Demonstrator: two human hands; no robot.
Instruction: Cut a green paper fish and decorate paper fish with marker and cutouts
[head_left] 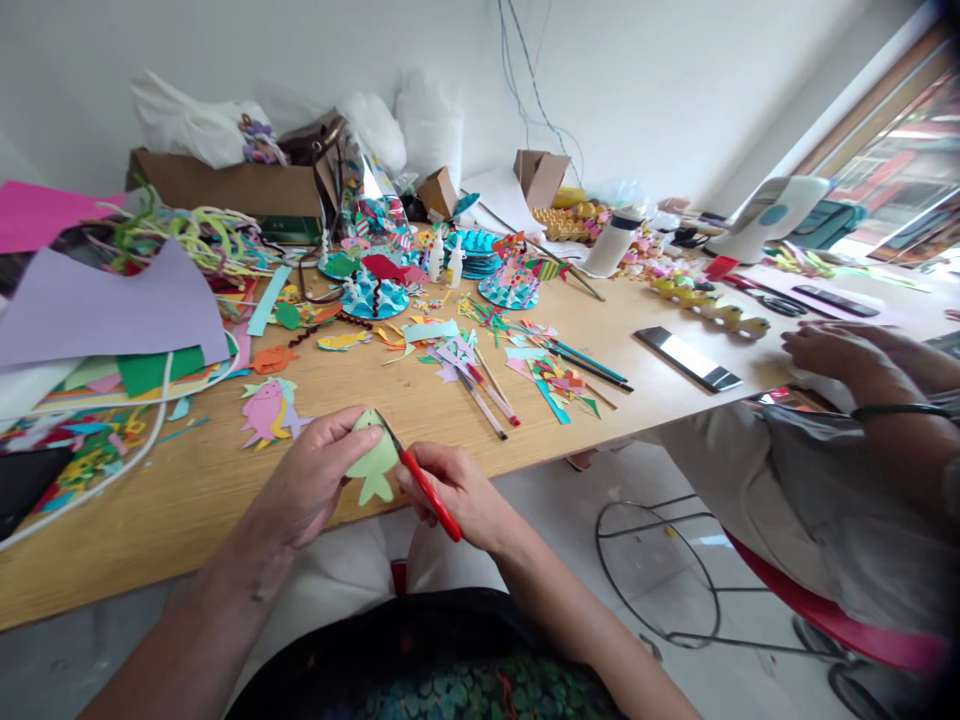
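Note:
A light green paper fish (pixel 374 463) is pinched between the thumb and fingers of my left hand (pixel 319 470), over the table's front edge. My right hand (pixel 457 490) grips the red-handled scissors (pixel 429 492), whose blades touch the fish's upper edge near its head. The lower fingers of my right hand are partly hidden behind the handles. Just left of my left hand, a pink paper fish (pixel 264 408) lies on the table, overlapping yellow and lilac paper pieces.
Pens (pixel 487 405), pencils (pixel 592 362) and paper scraps lie beyond my hands. Decorated blue discs (pixel 375 300) and glue bottles (pixel 454 268) stand farther back. At left are purple paper (pixel 112 305) and a white cable (pixel 159 405). A phone (pixel 688 358) lies near another person's hands (pixel 840 352).

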